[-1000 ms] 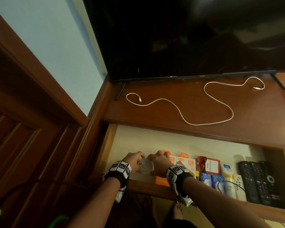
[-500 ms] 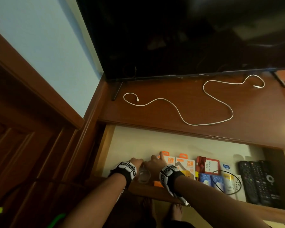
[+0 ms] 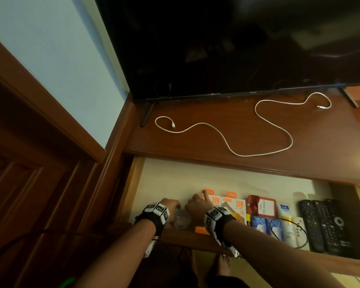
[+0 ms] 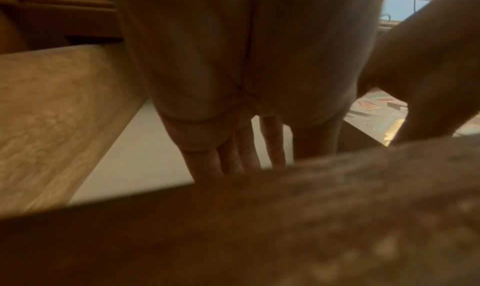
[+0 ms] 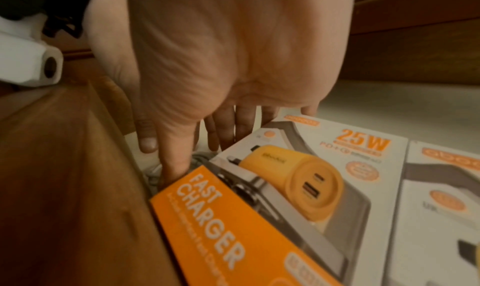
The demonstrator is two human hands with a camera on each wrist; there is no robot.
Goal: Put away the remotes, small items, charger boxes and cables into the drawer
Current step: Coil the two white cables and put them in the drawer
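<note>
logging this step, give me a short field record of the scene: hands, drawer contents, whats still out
left hand: in the drawer, beside a coiled cable, grip unclear
right hand: fingers straight, thumb touching the coil, against a charger box
drawer: open
in drawer: two charger boxes, red tag, tube, black cable, remotes
still out: white cable on the shelf under the TV

The drawer [image 3: 175, 179] floor is left bare at the back and left — the front row is crowded by charger boxes [image 3: 235, 206], packets and remotes [image 3: 324, 223].
</note>
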